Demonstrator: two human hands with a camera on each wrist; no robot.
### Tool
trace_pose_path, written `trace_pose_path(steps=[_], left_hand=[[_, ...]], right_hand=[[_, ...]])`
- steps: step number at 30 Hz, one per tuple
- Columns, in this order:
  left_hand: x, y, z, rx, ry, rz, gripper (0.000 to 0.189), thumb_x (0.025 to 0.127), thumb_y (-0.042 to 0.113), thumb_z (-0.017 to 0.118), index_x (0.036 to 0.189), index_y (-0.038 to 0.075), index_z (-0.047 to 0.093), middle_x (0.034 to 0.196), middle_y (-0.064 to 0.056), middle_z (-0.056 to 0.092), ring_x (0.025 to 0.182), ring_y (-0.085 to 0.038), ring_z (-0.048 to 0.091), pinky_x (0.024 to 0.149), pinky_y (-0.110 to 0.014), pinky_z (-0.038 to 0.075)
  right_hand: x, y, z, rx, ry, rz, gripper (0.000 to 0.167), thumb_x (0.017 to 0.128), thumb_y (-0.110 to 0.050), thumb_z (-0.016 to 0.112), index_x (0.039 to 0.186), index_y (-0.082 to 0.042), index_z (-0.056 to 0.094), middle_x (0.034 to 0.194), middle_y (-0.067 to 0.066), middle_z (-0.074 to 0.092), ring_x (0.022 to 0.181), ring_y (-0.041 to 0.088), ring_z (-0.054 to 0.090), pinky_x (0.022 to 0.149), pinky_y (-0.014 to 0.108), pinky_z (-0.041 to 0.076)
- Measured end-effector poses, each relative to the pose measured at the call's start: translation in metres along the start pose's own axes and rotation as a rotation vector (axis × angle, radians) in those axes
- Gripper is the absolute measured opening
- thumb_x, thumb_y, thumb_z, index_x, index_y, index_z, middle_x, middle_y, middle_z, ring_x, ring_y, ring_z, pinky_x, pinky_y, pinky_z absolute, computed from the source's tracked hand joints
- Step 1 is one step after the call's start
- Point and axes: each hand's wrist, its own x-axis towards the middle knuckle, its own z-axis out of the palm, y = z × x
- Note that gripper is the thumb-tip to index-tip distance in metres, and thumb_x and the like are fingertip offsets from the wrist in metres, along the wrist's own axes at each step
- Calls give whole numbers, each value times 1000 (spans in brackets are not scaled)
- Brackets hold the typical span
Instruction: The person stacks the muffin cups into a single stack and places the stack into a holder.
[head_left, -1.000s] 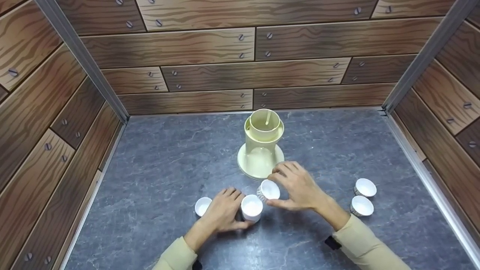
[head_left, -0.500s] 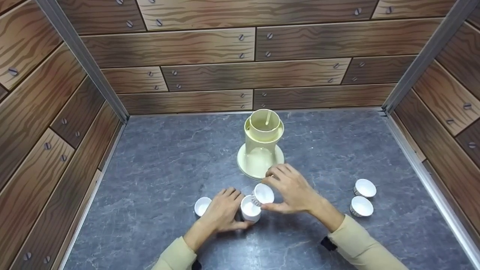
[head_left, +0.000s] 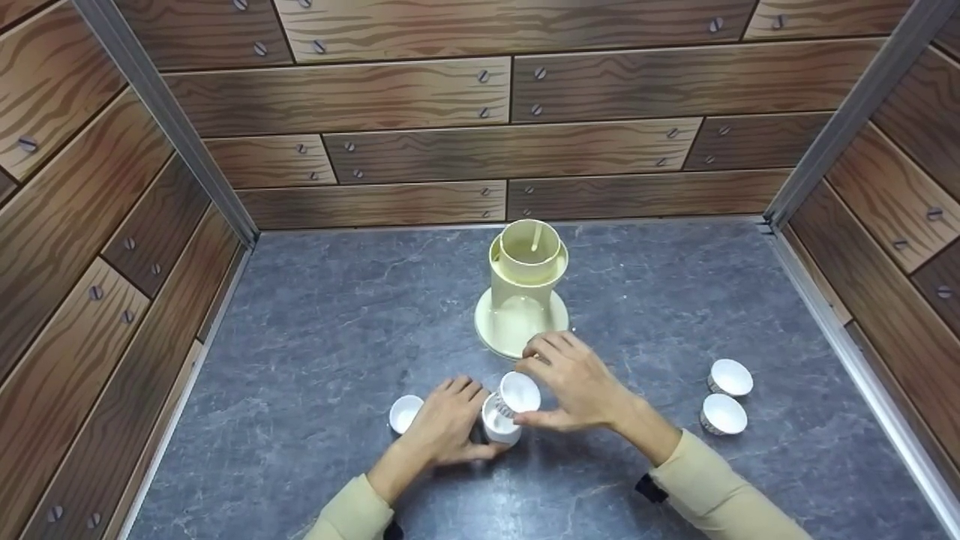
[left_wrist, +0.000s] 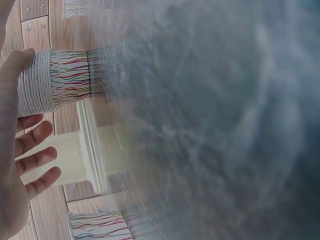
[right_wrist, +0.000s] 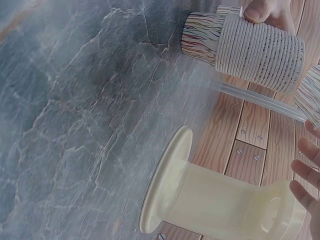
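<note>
A tall stack of nested white paper cups [head_left: 500,429], printed with thin coloured lines, stands upright on the table. My left hand [head_left: 450,424] holds this stack between thumb and fingers; the ribbed rims of the stack [left_wrist: 37,87] show in the left wrist view. Above its mouth, my right hand [head_left: 574,386] pinches a single tilted paper cup [head_left: 520,393] between thumb and fingers. In the right wrist view that cup [right_wrist: 311,95] is close to the top of the stack [right_wrist: 260,52], partly cut off by the frame edge. Whether they touch cannot be told.
A cream round-based stand [head_left: 523,300] with an open cylindrical top stands behind the hands. Left of my left hand sits another cup [head_left: 406,414]. Two cups, one [head_left: 730,377] behind the other [head_left: 724,415], stand at the right. Wood-patterned walls [head_left: 420,154] enclose the table.
My right hand has moved left with the tilted cup, from beside the stack to above its mouth. My left hand stays in place on the stack.
</note>
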Motion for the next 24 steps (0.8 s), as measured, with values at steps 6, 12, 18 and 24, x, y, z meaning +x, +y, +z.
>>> trace_pose_path(steps=[6, 12, 18, 24], left_hand=[[0, 0, -1, -7, 12, 4, 69, 75, 74, 68, 106, 14, 62, 99, -1, 62, 93, -20, 56, 78, -36, 49], [-1, -1, -1, -1, 28, 20, 69, 75, 75, 68, 107, 14, 63, 99, -1, 62, 92, -20, 56, 78, -35, 49], [0, -1, 0, 8, 25, 21, 71, 74, 75, 69, 108, 12, 64, 100, -3, 62, 93, -21, 56, 78, -36, 49], [0, -1, 0, 5, 26, 27, 71, 75, 74, 68, 109, 12, 64, 100, -2, 62, 93, -20, 56, 80, -35, 49]], right_hand=[[2, -3, 2, 14, -25, -3, 68, 86, -76, 56, 107, -13, 68, 107, 6, 61, 103, 25, 58, 92, 46, 47], [2, -5, 4, 18, -28, -16, 64, 85, -74, 59, 104, -13, 69, 105, 5, 60, 101, 24, 57, 90, 45, 47], [4, -6, 6, 7, -32, -32, 63, 84, -74, 61, 101, -14, 68, 103, 4, 60, 100, 24, 57, 89, 43, 47], [6, -9, 8, -3, -72, -37, 63, 84, -75, 59, 100, -15, 67, 103, 3, 59, 100, 24, 56, 88, 42, 47]])
